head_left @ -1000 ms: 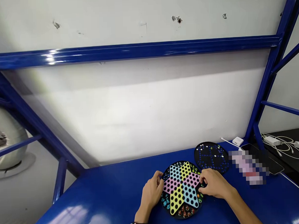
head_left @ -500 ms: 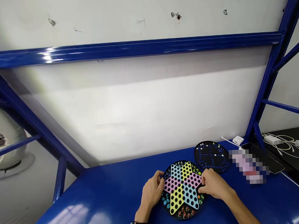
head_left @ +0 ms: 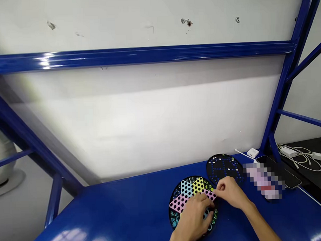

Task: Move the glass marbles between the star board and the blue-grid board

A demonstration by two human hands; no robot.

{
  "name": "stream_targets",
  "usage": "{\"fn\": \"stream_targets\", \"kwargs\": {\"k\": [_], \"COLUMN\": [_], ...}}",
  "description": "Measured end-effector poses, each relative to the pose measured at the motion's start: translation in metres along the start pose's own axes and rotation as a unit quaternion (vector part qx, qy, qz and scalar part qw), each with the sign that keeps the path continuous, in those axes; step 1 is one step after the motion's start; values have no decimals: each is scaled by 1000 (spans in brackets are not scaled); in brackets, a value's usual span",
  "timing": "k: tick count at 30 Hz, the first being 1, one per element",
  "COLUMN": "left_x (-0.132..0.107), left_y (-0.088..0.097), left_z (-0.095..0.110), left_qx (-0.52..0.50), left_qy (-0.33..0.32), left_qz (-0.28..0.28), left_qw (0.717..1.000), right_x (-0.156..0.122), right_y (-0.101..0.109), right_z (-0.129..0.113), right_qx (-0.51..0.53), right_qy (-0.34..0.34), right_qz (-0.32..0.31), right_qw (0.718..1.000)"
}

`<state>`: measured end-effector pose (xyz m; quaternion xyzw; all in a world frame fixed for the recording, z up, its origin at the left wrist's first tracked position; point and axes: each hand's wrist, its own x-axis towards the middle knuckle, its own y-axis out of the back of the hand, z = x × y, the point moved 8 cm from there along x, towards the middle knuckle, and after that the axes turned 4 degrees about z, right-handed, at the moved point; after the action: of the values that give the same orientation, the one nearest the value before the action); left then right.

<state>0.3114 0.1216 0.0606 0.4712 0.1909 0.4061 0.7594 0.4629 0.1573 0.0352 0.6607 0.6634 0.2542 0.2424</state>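
A round black Chinese checkers board (head_left: 178, 203) lies on the blue table, its six-pointed star coloured pink, yellow and light blue with black holes. Blue gem-like pieces (head_left: 174, 218) fill a rim pocket at the left, and yellow-green pieces (head_left: 208, 186) sit in the upper right one. My left hand (head_left: 194, 214) reaches across the lower middle of the board, thumb and forefinger apart near its right side, covering much of the star. At the tip of the right pink point, my right hand (head_left: 229, 192) has thumb and forefinger pinched together; whatever is between them is hidden.
A second round black board (head_left: 222, 165) with blue dots and small white pieces lies behind. To the right are a blurred pink object (head_left: 264, 180), a black phone-like slab (head_left: 282, 172), and a white charger (head_left: 253, 152). Blue frame posts (head_left: 277, 106) flank the white wall.
My left hand has moved from the board's left edge to the right, over its lower middle. My right hand has shifted slightly up and right, still pinched. The view has tilted slightly.
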Motion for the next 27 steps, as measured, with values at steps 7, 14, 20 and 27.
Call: {"fn": "stream_targets", "kwargs": {"k": [7,14,20,27], "left_x": [25,29,21,18], "left_y": [-18,-23,-19,-15], "left_z": [21,26,24,22], "left_qx": [121,188,155,108], "left_qy": [5,25,32,13], "left_qz": [-69,-100,-90,-80], "left_qw": [990,977,983,991], "right_x": [11,9,6,6], "right_y": [44,30,29,26], "right_z": [38,24,9,3], "right_qx": [-120,-94,-43,-3], "right_qy": [-36,-8,16,34], "right_qz": [149,139,136,124], "right_qw": [981,986,990,992]}}
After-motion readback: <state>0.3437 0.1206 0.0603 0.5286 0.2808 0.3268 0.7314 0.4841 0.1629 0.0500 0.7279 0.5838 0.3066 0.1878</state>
